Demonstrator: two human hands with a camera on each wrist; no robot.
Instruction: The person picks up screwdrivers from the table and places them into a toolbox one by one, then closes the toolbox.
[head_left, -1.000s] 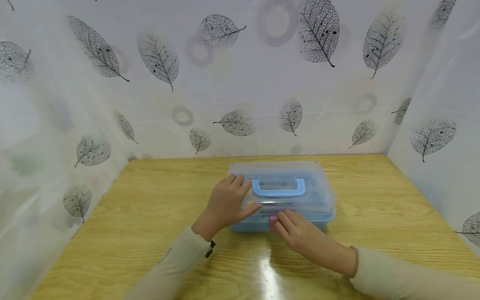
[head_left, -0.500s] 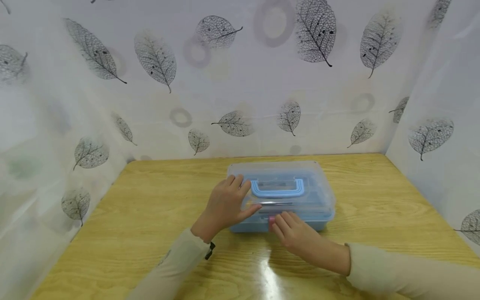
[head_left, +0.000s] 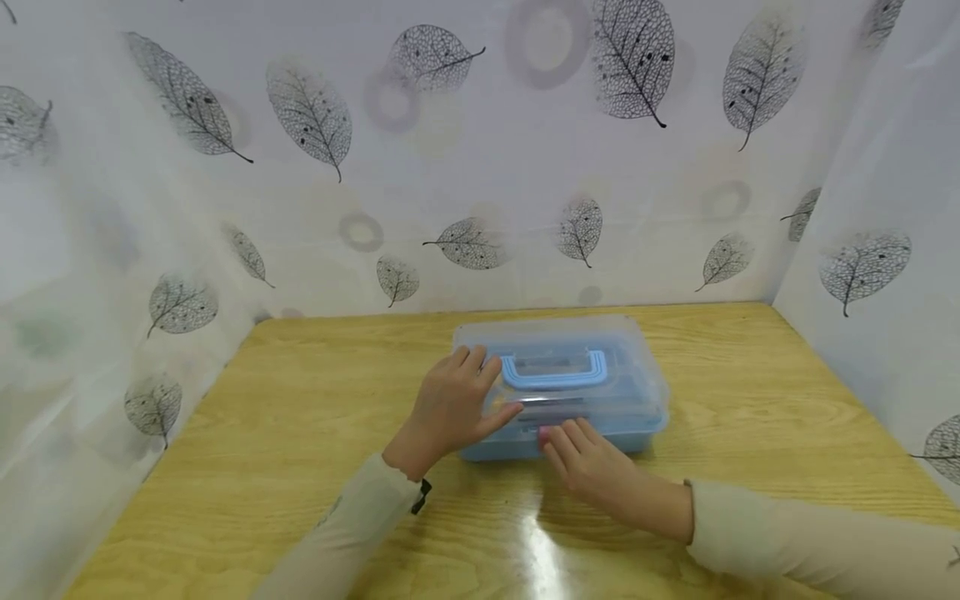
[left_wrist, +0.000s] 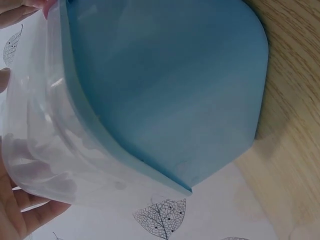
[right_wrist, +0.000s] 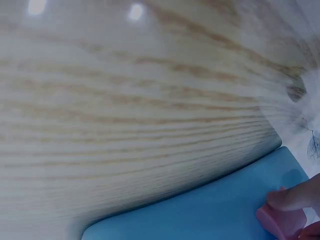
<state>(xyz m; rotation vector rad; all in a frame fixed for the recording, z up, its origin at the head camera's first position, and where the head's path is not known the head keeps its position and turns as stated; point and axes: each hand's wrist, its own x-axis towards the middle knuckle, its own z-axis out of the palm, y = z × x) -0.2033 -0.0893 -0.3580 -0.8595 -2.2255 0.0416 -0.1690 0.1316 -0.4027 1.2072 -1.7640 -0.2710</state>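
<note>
A plastic storage box with a clear lid (head_left: pixel 630 375), a blue base (head_left: pixel 498 451) and a blue handle (head_left: pixel 555 382) stands on the table. My left hand (head_left: pixel 450 404) rests on the lid's left end, fingers spread and thumb stretched along the front. In the left wrist view its fingertips (left_wrist: pixel 42 212) lie against the clear plastic. My right hand (head_left: pixel 600 471) is at the middle of the box's front. There its thumb and a finger pinch the pink latch (right_wrist: pixel 282 220), partly covered by them. Slim items (head_left: pixel 555 408) show dimly through the lid.
The wood-grain table (head_left: pixel 315 467) runs up to a white leaf-patterned curtain (head_left: pixel 480 167) behind, with similar sheets on both sides. The box stands right of centre, near the table's back edge.
The right hand has shifted slightly left at the front of the box, and less of the pink latch shows below its fingertips. The left hand has stayed on the lid.
</note>
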